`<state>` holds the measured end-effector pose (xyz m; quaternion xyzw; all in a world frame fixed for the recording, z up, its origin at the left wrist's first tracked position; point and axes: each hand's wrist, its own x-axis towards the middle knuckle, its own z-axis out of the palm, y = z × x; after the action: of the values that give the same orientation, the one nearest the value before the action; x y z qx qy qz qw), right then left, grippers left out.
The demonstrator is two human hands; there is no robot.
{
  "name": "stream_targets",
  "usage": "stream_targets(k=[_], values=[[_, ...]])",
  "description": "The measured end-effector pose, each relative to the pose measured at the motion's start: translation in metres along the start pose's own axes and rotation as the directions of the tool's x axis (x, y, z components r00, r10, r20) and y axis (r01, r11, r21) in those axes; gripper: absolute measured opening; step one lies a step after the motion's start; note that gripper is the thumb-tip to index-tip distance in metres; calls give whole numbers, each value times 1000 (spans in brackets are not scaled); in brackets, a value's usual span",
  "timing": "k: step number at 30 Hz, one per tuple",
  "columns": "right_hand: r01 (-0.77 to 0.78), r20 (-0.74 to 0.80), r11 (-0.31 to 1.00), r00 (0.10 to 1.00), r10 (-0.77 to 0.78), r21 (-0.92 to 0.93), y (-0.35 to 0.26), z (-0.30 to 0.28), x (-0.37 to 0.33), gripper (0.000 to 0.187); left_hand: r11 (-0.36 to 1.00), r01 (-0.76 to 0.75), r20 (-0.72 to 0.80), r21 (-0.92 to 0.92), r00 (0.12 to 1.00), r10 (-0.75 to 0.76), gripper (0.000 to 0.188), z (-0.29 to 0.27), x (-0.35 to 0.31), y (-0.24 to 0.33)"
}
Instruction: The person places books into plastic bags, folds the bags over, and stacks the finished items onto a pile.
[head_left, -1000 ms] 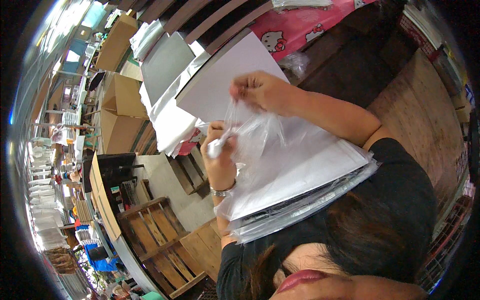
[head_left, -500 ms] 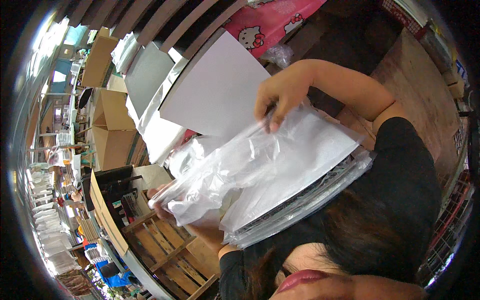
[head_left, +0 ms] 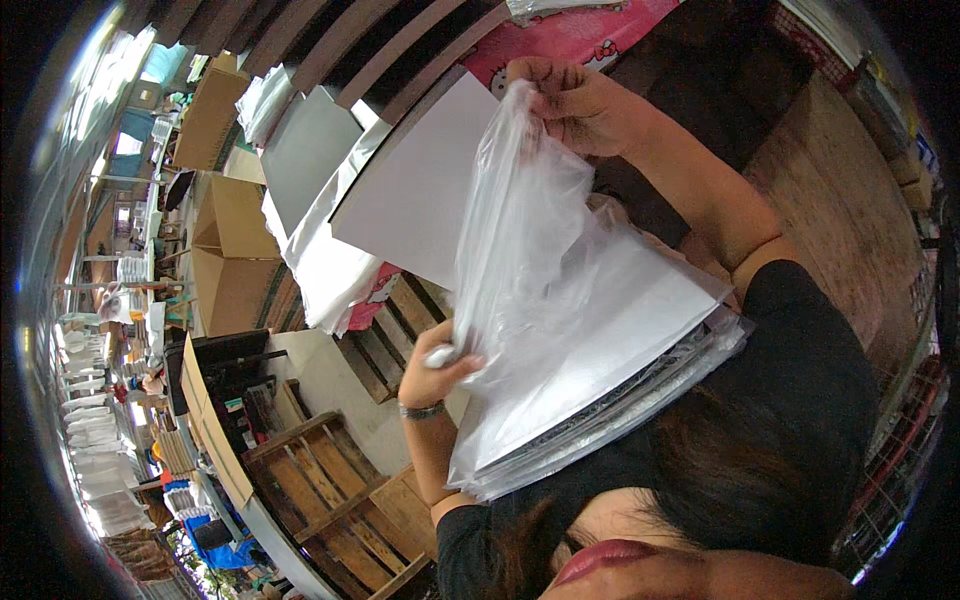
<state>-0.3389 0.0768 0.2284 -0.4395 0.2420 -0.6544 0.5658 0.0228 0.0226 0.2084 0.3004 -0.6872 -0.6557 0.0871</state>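
Note:
A clear plastic bag [head_left: 530,190] is stretched upward between my hands. Its lower part lies over a stack of flat white panels [head_left: 620,330] with dark edges, wrapped in plastic and resting against my body. My right hand [head_left: 575,105] is raised at the top and pinches a gathered corner of the plastic. Lower and to the left, my left hand [head_left: 437,372] has its fingers closed on the bag's bunched left edge. A large white board [head_left: 405,185] stands behind the bag, partly covered by it.
Dark slats [head_left: 370,50] cross the top, beside a pink printed cloth [head_left: 620,35]. Cardboard boxes [head_left: 225,290] stand at the left, near a grey panel [head_left: 310,155]. A wooden pallet [head_left: 340,490] is at the lower left. Brown flooring [head_left: 840,220] shows at right.
My right hand has gone up, drawing the plastic into a tall peak. My left hand has shifted right and up along the bag's edge. The panel stack stays in place.

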Motion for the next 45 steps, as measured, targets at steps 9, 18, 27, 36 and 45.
stream_targets(k=[9, 18, 27, 36, 45], values=[[-36, 171, 949, 981, 94, -312, 3, -17, -3, 50, 766, -438, -469, -470, 859, 203, 49, -68, 13, -42], [76, -66, 341, 920, -386, -937, 20, -33, 44, 67, 935, -338, -788, 105, 545, 285, 34, -48, 110, 26], [162, 143, 2, 879, -456, -987, 9, 4, -14, 41, 818, -33, -680, 575, 537, 500, 52, 18, 35, 36], [-339, -104, 872, 941, 323, -353, -15, -16, -47, 32, 974, 183, -220, -136, 953, -209, 12, -30, -3, 42], [-706, -196, 635, 702, 684, -314, 163, -164, -138, 28, 904, 421, -55, 74, 907, -417, 17, -15, 61, -139]])
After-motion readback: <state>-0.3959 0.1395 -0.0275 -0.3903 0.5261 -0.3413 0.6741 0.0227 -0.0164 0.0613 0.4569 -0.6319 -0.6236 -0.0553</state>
